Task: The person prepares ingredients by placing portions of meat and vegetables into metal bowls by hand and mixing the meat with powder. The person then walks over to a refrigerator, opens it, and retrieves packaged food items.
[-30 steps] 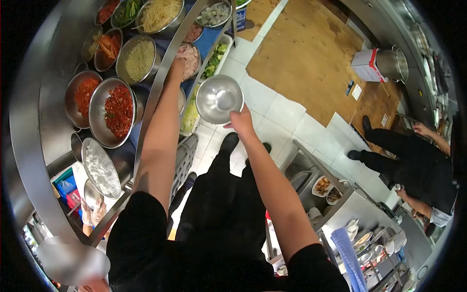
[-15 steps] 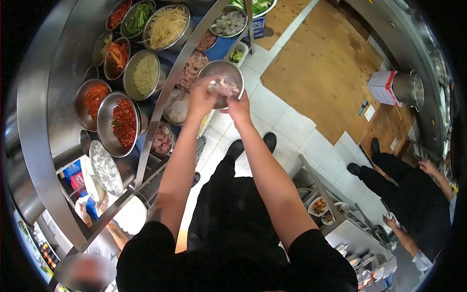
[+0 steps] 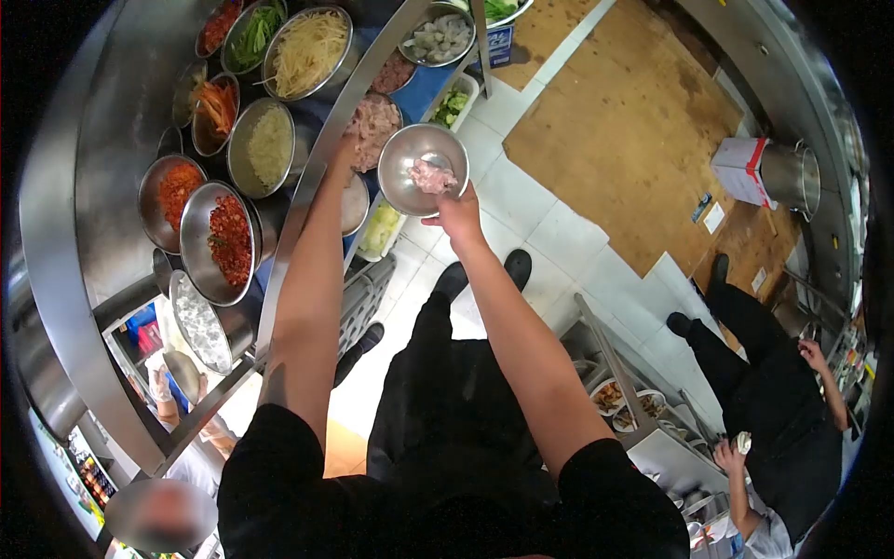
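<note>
My right hand [image 3: 457,217] grips the near rim of the round steel bowl [image 3: 398,166], which contains a meat portion [image 3: 431,175]. Bulk meat [image 3: 375,128] lies just forward-left of the bowl, nearest my left hand [image 3: 345,153]; finger opening there cannot be determined.

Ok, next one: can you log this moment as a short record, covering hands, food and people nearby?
Left hand: at the pink meat, partly hidden by the rail; grip cannot be told
Right hand: gripping the steel bowl by its near side
Bowl contents: a small meat lump
Other food: red chopped mix, pale strips, greens
Floor: white tiles, brown sheet
Others: a person in dark clothes at right; another partly visible at lower left
</note>
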{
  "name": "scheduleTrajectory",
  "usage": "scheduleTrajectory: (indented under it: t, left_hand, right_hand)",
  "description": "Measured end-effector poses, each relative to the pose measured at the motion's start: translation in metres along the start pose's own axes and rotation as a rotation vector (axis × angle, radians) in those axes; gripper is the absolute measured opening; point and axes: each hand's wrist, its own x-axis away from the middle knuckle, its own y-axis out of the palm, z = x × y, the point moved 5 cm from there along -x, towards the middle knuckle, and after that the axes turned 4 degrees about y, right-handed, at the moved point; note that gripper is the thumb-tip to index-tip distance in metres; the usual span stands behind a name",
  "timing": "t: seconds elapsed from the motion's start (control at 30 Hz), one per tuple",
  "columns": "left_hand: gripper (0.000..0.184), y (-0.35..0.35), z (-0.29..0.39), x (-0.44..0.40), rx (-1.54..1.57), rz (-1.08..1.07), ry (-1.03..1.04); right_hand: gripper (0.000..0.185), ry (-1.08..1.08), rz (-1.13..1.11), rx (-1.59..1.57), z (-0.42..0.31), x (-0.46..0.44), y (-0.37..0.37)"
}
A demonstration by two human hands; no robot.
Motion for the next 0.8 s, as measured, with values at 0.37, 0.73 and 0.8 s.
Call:
scheduleTrajectory:
  t: [0.37,0.73,0.8]
  left_hand:
    - [0.046,0.019,0.079,0.013,-0.356,-0.005,0.356]
    - [0.064,-0.004,0.013,0.010,0.313,-0.045,-0.035]
    - [0.061,0.001,0.007,0.007,0.314,-0.024,-0.007]
  right_hand:
    - [0.046,-0.028,0.039,0.064,0.011,-0.006,-0.014]
    - [0.045,-0.061,0.021,0.057,-0.003,-0.010,-0.006]
    - [0.047,0.011,0.024,0.006,0.003,-0.011,-0.009]
